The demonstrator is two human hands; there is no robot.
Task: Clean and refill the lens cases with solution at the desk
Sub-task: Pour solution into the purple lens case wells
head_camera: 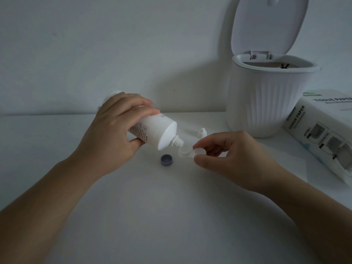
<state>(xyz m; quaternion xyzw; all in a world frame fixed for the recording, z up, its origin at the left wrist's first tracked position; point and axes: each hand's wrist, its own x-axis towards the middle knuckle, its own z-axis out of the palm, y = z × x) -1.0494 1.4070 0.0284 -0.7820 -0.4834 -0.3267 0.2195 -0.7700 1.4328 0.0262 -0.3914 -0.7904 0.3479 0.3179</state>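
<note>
My left hand (116, 128) grips a white solution bottle (156, 130), tilted with its threaded nozzle pointing down to the right. The nozzle tip sits just over the open left well of a white lens case (185, 151). My right hand (224, 155) pinches the case at its right well, which carries a white cap (199, 151), and holds it slightly above the desk. A dark blue-grey cap (166, 160) lies open side up on the white desk (152, 206), below the bottle. The bottle's white cap (202, 132) stands on the desk behind the case.
A white ribbed bin (266, 100) with its lid raised stands at the back right. A pack of tissue paper (323, 134) lies along the right edge. A white wall runs behind the desk.
</note>
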